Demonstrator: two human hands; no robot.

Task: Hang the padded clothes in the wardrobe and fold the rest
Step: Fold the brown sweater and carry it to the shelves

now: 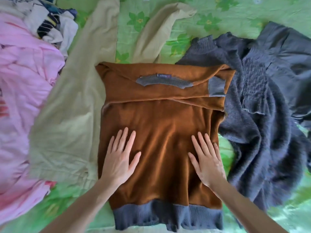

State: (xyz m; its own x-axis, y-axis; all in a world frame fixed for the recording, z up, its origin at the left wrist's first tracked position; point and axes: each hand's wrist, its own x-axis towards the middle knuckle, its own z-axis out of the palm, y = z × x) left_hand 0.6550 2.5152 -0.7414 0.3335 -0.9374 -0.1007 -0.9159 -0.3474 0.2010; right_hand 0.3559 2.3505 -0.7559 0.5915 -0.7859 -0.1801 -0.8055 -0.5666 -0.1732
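A brown sweater (161, 115) with grey ribbed hem, collar and cuff lies flat in the middle of the green floral bedsheet (218, 17). Its sleeves are folded across the chest near the collar. My left hand (120, 158) rests flat on the lower left of the sweater with fingers straight and spread. My right hand (206, 158) presses flat on the lower right, fingers also straight. Neither hand grips the fabric.
Beige trousers (70, 115) lie spread to the left, partly under the sweater. A pink garment (21, 98) is heaped at the far left, with a striped pile (50, 26) behind it. A dark grey knit garment (262, 101) is crumpled at the right.
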